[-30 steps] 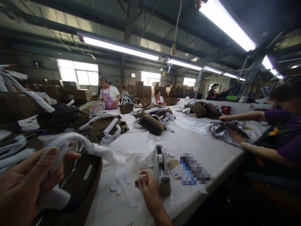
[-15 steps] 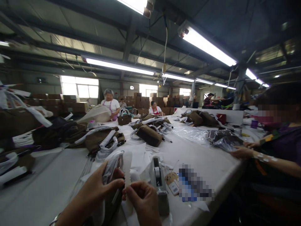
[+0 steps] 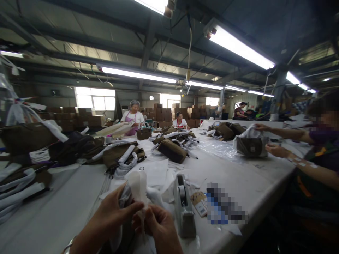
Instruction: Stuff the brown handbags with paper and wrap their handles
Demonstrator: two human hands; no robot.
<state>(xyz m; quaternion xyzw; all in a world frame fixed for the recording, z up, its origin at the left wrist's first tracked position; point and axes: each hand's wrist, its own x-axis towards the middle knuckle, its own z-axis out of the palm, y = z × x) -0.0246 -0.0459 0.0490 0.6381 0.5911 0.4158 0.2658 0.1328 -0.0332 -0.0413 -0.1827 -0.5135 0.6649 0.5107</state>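
Observation:
A thin white wrapping strip (image 3: 138, 185) stands up between my hands at the front of the table. My left hand (image 3: 111, 213) is closed around a bag handle (image 3: 125, 195) in pale wrapping, with its thumb against the strip. Fingertips of my right hand (image 3: 160, 222) pinch the strip's lower part, close to the left thumb. Below the hands lies a dark olive bag (image 3: 126, 234), mostly hidden by them. A grey tape dispenser (image 3: 185, 217) stands just right of my right hand. Beside it lie paper tags (image 3: 199, 204).
Olive bags with white-wrapped handles (image 3: 172, 150) lie across the table (image 3: 219, 173). More bags (image 3: 29, 139) are heaped at left. At right, a co-worker's hands (image 3: 277, 150) hold a bag in clear plastic (image 3: 250, 146). A blurred-out blue item (image 3: 225, 208) lies near the front edge.
The white strip now looks wider and bends over at the handle, with my right fingers still pinching it. At right, the co-worker's plastic-covered bag has come upright.

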